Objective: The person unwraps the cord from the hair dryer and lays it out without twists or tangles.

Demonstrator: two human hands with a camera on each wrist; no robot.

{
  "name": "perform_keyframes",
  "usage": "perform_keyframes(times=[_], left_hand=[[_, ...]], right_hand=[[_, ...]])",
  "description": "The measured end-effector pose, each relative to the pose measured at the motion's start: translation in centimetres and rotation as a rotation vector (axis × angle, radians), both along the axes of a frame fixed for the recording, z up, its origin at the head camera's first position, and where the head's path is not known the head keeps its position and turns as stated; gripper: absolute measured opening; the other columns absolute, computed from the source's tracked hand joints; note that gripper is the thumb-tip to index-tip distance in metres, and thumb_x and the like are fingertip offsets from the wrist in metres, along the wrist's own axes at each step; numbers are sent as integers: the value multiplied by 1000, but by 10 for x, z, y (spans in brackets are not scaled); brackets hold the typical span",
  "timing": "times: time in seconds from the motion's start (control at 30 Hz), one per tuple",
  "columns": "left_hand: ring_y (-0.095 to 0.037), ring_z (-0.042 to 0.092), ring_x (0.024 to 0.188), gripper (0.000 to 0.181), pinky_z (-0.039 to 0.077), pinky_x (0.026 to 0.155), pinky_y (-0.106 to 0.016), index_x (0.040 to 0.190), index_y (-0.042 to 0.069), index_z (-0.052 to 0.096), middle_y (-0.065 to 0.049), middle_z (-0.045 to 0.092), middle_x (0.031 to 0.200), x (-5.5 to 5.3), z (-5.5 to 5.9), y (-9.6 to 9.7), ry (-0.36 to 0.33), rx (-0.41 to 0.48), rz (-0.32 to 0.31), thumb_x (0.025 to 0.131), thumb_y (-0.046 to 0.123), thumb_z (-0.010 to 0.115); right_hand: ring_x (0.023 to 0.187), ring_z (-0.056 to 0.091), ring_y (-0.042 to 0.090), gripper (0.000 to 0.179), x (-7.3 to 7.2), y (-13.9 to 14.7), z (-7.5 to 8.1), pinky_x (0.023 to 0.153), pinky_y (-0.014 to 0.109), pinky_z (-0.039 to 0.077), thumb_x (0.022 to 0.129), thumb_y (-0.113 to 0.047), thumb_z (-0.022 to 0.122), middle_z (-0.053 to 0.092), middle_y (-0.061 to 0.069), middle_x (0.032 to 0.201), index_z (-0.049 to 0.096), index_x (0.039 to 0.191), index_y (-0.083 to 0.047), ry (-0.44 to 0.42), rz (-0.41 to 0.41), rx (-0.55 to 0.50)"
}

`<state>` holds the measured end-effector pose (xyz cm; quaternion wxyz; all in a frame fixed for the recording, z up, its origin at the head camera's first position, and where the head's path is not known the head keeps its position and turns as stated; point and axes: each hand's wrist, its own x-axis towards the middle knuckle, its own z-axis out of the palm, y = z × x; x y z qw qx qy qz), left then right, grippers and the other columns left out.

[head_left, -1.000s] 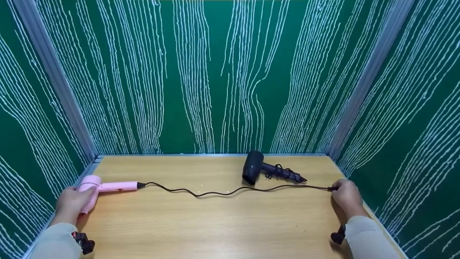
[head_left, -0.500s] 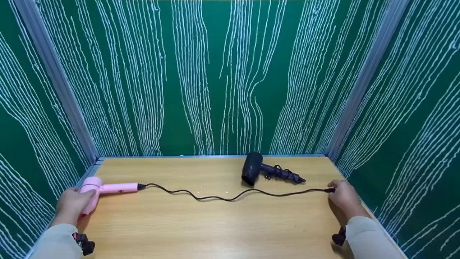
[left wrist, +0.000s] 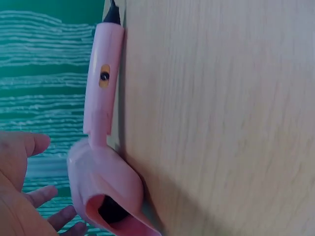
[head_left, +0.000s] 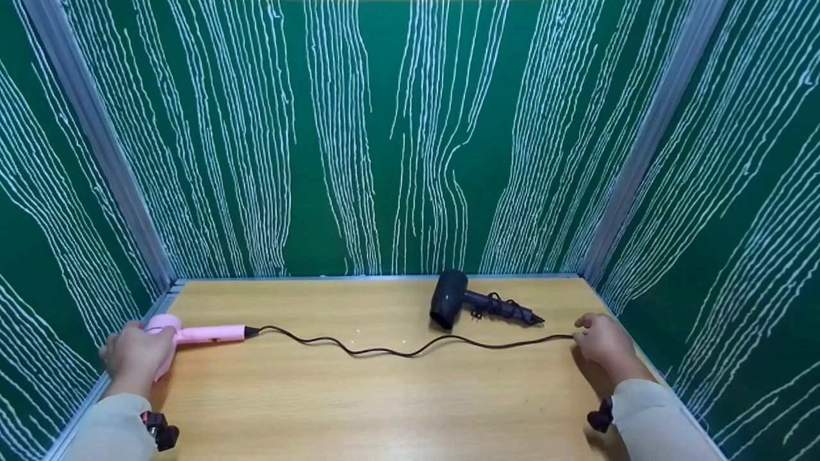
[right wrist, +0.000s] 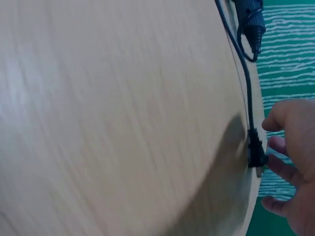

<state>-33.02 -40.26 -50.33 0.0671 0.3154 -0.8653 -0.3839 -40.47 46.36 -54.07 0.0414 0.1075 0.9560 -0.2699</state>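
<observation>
A pink hair dryer (left wrist: 103, 167) lies on the table at the left, its handle toward the middle. Over its head is my left hand (head_left: 136, 351); in the left wrist view the thumb and fingers are spread beside the dryer, with a gap to the thumb. The dryer's dark cord (head_left: 410, 355) runs in loose waves across the wood to the right. It ends in a black plug (right wrist: 256, 153) lying on the table. My right hand (head_left: 605, 342) hovers around this plug, thumb and fingers parted, one fingertip right at its side.
A black hair dryer (head_left: 450, 298) with its cord wound round the handle lies at the back right of the wooden table (head_left: 397, 410). Green walls (head_left: 320, 160) with white wavy lines enclose the back and sides, joined by metal posts (head_left: 647, 147).
The left hand has loosened from the pink hair dryer and shifted slightly right over it. The right hand has let go of the plug, its fingers spreading. The cord has slackened onto the table.
</observation>
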Motion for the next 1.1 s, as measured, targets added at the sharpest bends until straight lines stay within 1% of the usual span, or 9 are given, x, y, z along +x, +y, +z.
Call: perform_keyframes(times=[0.03,0.1,0.23,0.37,0.47,0.57,0.73,0.9,1.1], left_hand=[[-60,26,149,92,39,124,-77,177,-3,21,-42,29,171,-2,1,4,23,-26,-4,112,45,65],[-59,28,148,87,39,123,-76,178,-2,23,-41,30,170,-5,4,12,63,-77,-14,112,41,63],[-58,32,150,79,37,122,-75,173,-3,33,-39,36,168,-14,13,38,140,-186,-78,111,35,64],[-61,32,155,72,33,125,-79,165,-4,46,-38,38,169,-20,21,73,214,-244,-196,109,33,68],[-63,35,156,69,33,124,-82,163,-1,51,-35,40,171,-21,26,103,239,-265,-292,107,36,70],[-63,40,154,68,37,123,-82,162,2,55,-32,42,173,-23,29,131,264,-282,-397,107,38,71],[-58,40,160,69,38,128,-78,163,4,55,-27,43,176,-25,29,178,308,-315,-564,108,41,72],[-51,34,168,78,29,135,-74,170,9,50,-21,39,182,-20,26,224,301,-371,-678,110,56,68],[-43,27,174,90,19,140,-72,175,17,44,-13,34,186,-12,17,265,301,-464,-805,108,76,56]], right_hand=[[105,67,44,44,0,-3,2,79,42,63,112,-10,64,56,37,147,58,154,5,0,-9,-8],[108,66,47,44,1,-11,5,80,43,61,113,-10,62,53,36,148,57,155,3,9,-23,-14],[124,56,51,44,0,-28,12,96,54,60,113,-12,62,48,35,157,58,155,2,57,-5,2],[131,53,50,43,-2,-46,17,113,65,55,113,-13,59,49,34,162,60,153,3,108,37,9],[141,54,54,41,-5,-59,18,120,70,50,112,-13,60,51,36,162,63,150,4,160,78,26],[151,49,60,40,-10,-69,17,122,73,47,112,-14,61,52,37,162,65,149,4,197,119,45],[154,46,61,44,-18,-84,11,122,73,47,112,-15,60,49,36,165,62,154,1,199,158,29],[151,52,57,51,-23,-102,5,120,69,51,112,-14,61,45,35,170,55,161,-1,192,174,9],[156,50,55,60,-30,-120,-1,127,70,46,114,-17,65,44,32,173,46,169,-3,173,172,-26]])
